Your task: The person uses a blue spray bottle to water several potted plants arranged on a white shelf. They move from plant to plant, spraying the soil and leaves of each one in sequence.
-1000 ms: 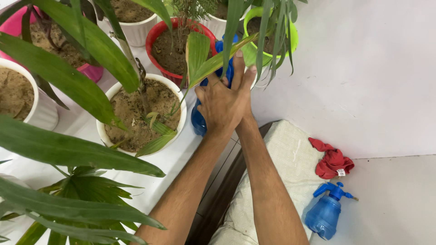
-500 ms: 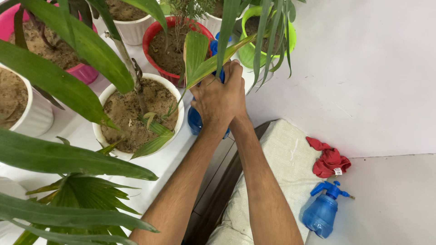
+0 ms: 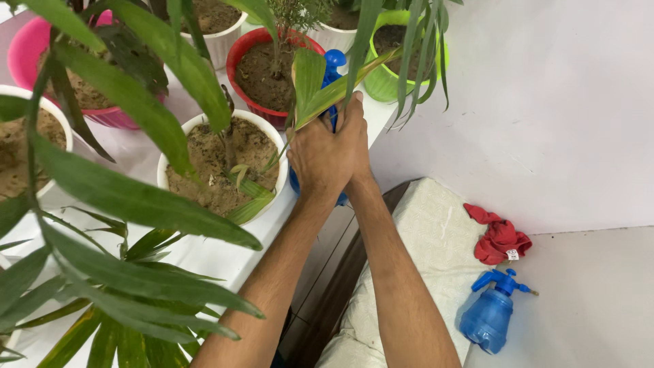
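Both my hands are wrapped together around a blue spray bottle [image 3: 333, 63] that stands at the edge of a white shelf [image 3: 204, 252]. My left hand [image 3: 319, 158] covers the bottle's body, and my right hand [image 3: 357, 129] presses beside it with its fingers curled over the upper part. Only the bottle's top and a bit of its base show. A long green leaf [image 3: 320, 102] crosses just above my knuckles. It comes from the white pot [image 3: 270, 136] of sandy soil just left of my hands.
A red pot [image 3: 236, 63], a lime green pot [image 3: 381, 83], a pink pot [image 3: 27, 56] and more white pots crowd the shelf. Broad leaves fill the left foreground. To the right lie a white cushion [image 3: 429, 238], a red cloth [image 3: 501, 242] and a second blue sprayer [image 3: 489, 315].
My right hand's fingers, stretched upward a second ago, have curled down onto the bottle beside my left hand. The view has shifted slightly left.
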